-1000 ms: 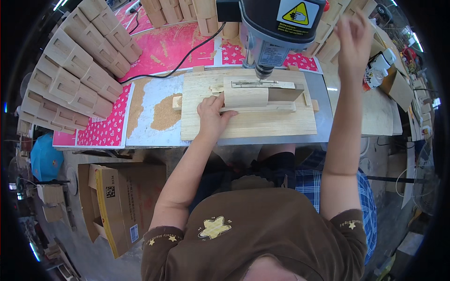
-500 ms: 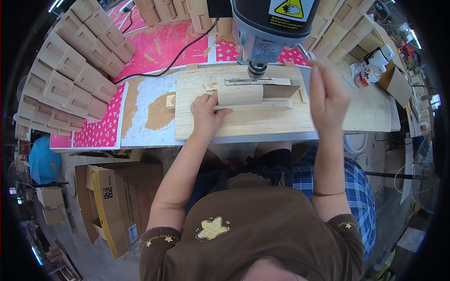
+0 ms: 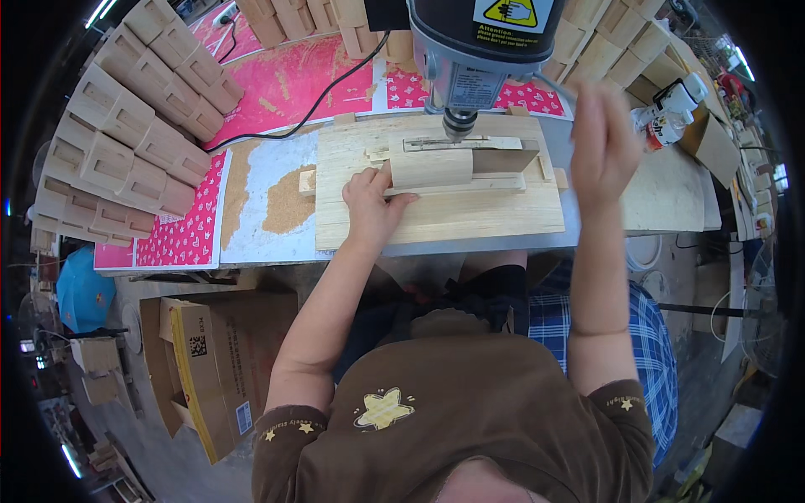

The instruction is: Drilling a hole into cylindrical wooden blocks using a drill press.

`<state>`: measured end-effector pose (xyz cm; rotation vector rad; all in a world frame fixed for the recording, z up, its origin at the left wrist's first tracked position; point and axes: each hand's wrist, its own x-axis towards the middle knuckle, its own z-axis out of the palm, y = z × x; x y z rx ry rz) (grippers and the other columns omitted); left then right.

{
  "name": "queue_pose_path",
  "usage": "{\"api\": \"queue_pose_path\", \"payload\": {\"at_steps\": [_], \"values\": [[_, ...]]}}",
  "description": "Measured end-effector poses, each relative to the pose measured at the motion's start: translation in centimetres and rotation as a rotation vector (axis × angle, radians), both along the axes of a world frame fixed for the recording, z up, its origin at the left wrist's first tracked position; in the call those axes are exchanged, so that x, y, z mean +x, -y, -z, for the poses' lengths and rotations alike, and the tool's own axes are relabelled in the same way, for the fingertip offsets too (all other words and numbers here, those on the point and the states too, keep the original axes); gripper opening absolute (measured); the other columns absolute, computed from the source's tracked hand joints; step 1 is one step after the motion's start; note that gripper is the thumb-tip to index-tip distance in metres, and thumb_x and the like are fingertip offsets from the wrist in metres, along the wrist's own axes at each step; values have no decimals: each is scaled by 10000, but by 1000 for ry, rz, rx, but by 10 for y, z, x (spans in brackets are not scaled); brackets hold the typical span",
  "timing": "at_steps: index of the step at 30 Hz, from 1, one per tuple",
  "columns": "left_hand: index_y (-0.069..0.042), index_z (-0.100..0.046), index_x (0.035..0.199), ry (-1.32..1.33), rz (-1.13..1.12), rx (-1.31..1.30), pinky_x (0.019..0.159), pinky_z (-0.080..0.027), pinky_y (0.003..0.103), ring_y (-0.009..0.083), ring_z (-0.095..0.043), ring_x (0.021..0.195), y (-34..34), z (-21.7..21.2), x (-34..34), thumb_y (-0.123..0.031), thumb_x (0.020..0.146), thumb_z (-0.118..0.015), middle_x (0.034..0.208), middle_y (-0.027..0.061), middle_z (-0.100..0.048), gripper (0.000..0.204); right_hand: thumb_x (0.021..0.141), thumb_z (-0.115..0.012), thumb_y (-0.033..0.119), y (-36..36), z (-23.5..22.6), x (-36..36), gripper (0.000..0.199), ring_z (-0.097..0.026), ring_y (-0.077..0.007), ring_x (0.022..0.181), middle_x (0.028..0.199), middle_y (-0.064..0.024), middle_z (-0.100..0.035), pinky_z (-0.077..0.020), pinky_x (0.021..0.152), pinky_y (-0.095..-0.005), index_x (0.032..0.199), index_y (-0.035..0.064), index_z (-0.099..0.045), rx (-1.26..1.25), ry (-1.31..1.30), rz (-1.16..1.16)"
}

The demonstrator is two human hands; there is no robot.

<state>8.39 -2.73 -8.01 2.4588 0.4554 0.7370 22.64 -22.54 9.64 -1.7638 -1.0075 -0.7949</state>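
My left hand (image 3: pixel 369 201) grips the left end of a pale wooden block (image 3: pixel 432 168), its thumb along the near edge and its fingertips partly hidden at the block's end. The block lies in a wooden fixture on a flat board (image 3: pixel 470 222). Above the block hangs the chuck (image 3: pixel 458 124) of a drill press (image 3: pixel 474 38); whether a bit touches the wood is hard to see. Raised at the right, my right hand (image 3: pixel 605 142) is slightly blurred, with its fingers closed around the end of the drill press lever (image 3: pixel 555 85).
Stacked wooden blocks with recesses (image 3: pixel 126 126) line the table's left, more standing at the back and right. A black cable (image 3: pixel 323 96) crosses the pink table covering. Sawdust (image 3: pixel 289 205) lies left of the board. A cardboard box (image 3: pixel 222 360) stands on the floor; a white bottle (image 3: pixel 683 96) is at right.
My right hand has moved outward to the right, and the lever has swung with it. My left hand stays on the block; the whole view has shifted slightly.
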Motion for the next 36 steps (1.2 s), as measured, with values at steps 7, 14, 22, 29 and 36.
{"api": "queue_pose_path", "payload": {"at_steps": [7,14,22,29,36], "values": [[-130,-604,1123,36,36,18,877,-294,420,243,-521,871,33,-8,28,-296,644,-768,809,41,-561,533,873,-483,277,-60,-79,91,345,-611,-314,697,712,-212,-606,-452,642,-371,829,-30,-636,-204,-116,218],[-112,-595,1138,23,35,39,901,-287,420,239,-516,876,28,-6,24,-307,649,-764,804,41,-554,553,926,-494,216,-13,-57,37,282,-454,-92,607,634,-44,-502,-366,577,-247,836,-26,-607,-180,-24,68],[-114,-610,1123,34,36,40,889,-288,411,231,-509,859,31,-7,25,-317,647,-765,814,36,-547,540,845,-541,45,8,50,-13,135,-503,-202,548,606,-67,-532,-412,571,-321,861,-22,-657,32,-209,-124],[-143,-582,1195,35,41,35,903,-285,422,227,-499,864,27,-3,25,-314,634,-770,828,19,-542,616,818,-544,8,-8,91,6,110,-539,-212,625,675,-82,-578,-430,686,-331,870,-12,-639,105,-85,-219],[-118,-612,1126,29,22,43,871,-291,398,225,-510,868,25,-4,21,-308,634,-773,811,32,-553,552,906,-513,154,-11,-20,12,204,-514,-116,597,690,-50,-560,-394,549,-250,864,-18,-615,85,-185,-81]]}}
